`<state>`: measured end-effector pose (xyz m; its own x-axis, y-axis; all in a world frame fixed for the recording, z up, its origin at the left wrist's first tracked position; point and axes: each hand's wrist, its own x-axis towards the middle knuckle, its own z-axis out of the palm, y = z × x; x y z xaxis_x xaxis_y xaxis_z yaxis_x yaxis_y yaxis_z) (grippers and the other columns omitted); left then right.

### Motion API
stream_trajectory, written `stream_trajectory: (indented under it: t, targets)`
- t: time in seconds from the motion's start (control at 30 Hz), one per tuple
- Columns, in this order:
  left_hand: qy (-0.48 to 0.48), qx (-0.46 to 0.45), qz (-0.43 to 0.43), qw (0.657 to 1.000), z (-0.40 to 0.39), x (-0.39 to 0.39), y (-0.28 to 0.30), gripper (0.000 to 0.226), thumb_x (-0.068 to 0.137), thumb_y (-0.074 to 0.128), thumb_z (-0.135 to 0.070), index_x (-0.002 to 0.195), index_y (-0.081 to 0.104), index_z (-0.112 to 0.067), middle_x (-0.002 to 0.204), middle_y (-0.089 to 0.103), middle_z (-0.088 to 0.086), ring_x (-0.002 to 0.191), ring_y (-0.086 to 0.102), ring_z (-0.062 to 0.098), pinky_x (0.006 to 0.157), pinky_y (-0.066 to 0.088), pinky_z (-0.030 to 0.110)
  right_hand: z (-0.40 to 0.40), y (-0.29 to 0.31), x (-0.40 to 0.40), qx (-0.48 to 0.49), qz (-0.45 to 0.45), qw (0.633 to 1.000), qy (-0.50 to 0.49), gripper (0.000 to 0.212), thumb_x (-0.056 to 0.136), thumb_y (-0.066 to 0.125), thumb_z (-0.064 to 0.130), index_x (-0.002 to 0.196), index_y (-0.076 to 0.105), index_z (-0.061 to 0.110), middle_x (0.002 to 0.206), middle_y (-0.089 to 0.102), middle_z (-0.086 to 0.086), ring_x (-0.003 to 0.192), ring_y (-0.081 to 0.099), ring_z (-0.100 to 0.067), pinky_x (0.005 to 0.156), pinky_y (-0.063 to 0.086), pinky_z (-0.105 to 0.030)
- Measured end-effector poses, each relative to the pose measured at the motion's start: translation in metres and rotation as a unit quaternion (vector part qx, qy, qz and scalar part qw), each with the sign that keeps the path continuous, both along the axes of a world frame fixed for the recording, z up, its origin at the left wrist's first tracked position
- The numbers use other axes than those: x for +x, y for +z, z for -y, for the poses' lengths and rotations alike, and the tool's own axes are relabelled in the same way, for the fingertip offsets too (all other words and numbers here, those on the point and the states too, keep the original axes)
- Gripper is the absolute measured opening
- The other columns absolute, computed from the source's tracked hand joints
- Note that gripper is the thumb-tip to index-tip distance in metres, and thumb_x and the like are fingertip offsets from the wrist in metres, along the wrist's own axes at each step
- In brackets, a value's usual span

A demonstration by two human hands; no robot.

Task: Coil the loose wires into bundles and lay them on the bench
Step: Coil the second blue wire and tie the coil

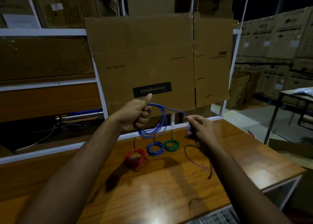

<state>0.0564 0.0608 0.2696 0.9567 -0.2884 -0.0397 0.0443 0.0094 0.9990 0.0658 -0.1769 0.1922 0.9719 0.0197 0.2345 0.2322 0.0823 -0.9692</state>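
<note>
My left hand point(138, 112) grips the top of a blue wire coil point(156, 123) whose loops hang above the wooden bench point(160, 190). From the coil a strand runs right to my right hand point(200, 128), which pinches it. The loose tail of this wire point(191, 157) trails down from that hand onto the bench. Three finished bundles lie on the bench below: a red bundle point(135, 157), a blue bundle point(155, 148) and a green bundle point(171, 145).
A large cardboard sheet point(159, 57) hangs on a white frame point(100, 81) behind the bench. Stacked cartons point(274, 50) fill the right background, beside a dark metal table point(294, 96). A grey meshed object point(218, 217) sits at the bench's near edge.
</note>
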Motion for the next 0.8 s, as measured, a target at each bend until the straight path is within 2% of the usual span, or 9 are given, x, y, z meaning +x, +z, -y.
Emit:
stream_trajectory:
  t: [0.13,0.2,0.3,0.4,0.47,0.53,0.67,0.73,0.8]
  targets:
    - [-0.027,-0.062,-0.022,0.997,-0.005,0.000,-0.004,0.042,0.093,0.045,-0.049,0.065,0.030,-0.021,0.050,0.019,-0.008,0.042,0.009,0.010,0.038,0.013,0.019,0.025,0.009,0.012,-0.137,0.014,0.987,0.088,0.022,0.101,0.056,0.027,0.090,0.067,0.011,0.063,0.057,0.001,0.056,0.051,-0.014,0.052,0.040,-0.023]
    - [-0.014,-0.083,-0.028,0.996,-0.006,0.003,-0.006,0.042,0.099,0.042,-0.045,0.067,0.029,-0.021,0.050,0.017,-0.008,0.046,0.005,0.012,0.038,0.012,0.019,0.031,0.009,0.012,-0.225,-0.005,0.958,0.178,0.025,0.102,0.051,0.026,0.096,0.066,0.007,0.083,0.067,-0.005,0.077,0.064,-0.020,0.072,0.051,-0.028]
    - [-0.002,-0.101,-0.034,0.994,-0.007,0.006,-0.010,0.043,0.102,0.040,-0.042,0.066,0.029,-0.021,0.053,0.012,-0.007,0.047,0.005,0.012,0.040,0.010,0.019,0.031,0.005,0.009,-0.321,-0.003,0.923,0.211,0.027,0.104,0.049,0.027,0.108,0.064,0.004,0.114,0.067,-0.009,0.109,0.063,-0.019,0.097,0.049,-0.032]
    - [0.017,-0.128,-0.034,0.991,-0.006,0.010,-0.011,0.043,0.103,0.039,-0.041,0.066,0.032,-0.021,0.050,0.016,-0.008,0.041,0.009,0.008,0.038,0.012,0.018,0.032,-0.004,0.007,-0.266,-0.011,0.928,0.260,0.011,0.097,0.062,0.016,0.103,0.056,0.009,0.108,0.062,-0.018,0.098,0.063,-0.023,0.092,0.053,-0.041]
    - [0.037,-0.149,-0.028,0.988,-0.010,0.013,-0.009,0.042,0.104,0.039,-0.040,0.068,0.033,-0.020,0.047,0.021,-0.009,0.034,0.018,0.005,0.035,0.015,0.016,0.035,-0.010,0.004,-0.225,-0.016,0.925,0.306,0.025,0.091,0.067,0.004,0.111,0.053,0.009,0.101,0.061,-0.019,0.091,0.061,-0.024,0.081,0.053,-0.036]
    - [0.055,-0.167,-0.022,0.984,-0.014,0.017,-0.006,0.041,0.104,0.038,-0.040,0.068,0.032,-0.021,0.045,0.024,-0.009,0.032,0.021,0.004,0.034,0.015,0.015,0.035,-0.020,0.005,-0.216,0.005,0.938,0.273,0.031,0.090,0.065,-0.001,0.116,0.056,0.014,0.095,0.064,-0.008,0.086,0.061,-0.017,0.075,0.051,-0.030]
    - [0.062,-0.178,-0.016,0.982,-0.019,0.016,-0.001,0.042,0.105,0.036,-0.041,0.067,0.032,-0.021,0.044,0.024,-0.009,0.032,0.021,0.004,0.032,0.016,0.015,0.030,-0.036,0.013,-0.187,0.051,0.972,0.133,0.016,0.097,0.058,0.004,0.104,0.065,0.016,0.090,0.070,-0.001,0.080,0.067,-0.015,0.073,0.056,-0.036]
    - [0.061,-0.185,-0.012,0.981,-0.017,0.015,0.000,0.043,0.105,0.037,-0.040,0.067,0.032,-0.021,0.044,0.024,-0.009,0.032,0.021,0.004,0.032,0.017,0.015,0.025,-0.041,0.016,-0.267,0.098,0.958,0.043,0.023,0.097,0.058,0.006,0.093,0.070,0.026,0.088,0.071,0.003,0.081,0.067,-0.007,0.074,0.057,-0.033]
    - [0.059,-0.193,-0.005,0.979,-0.014,0.015,0.002,0.042,0.105,0.037,-0.040,0.067,0.032,-0.022,0.045,0.024,-0.009,0.032,0.020,0.005,0.032,0.018,0.013,0.017,-0.040,0.011,-0.319,0.123,0.939,0.035,0.026,0.097,0.058,0.008,0.090,0.068,0.031,0.089,0.069,0.006,0.084,0.065,0.000,0.076,0.054,-0.028]
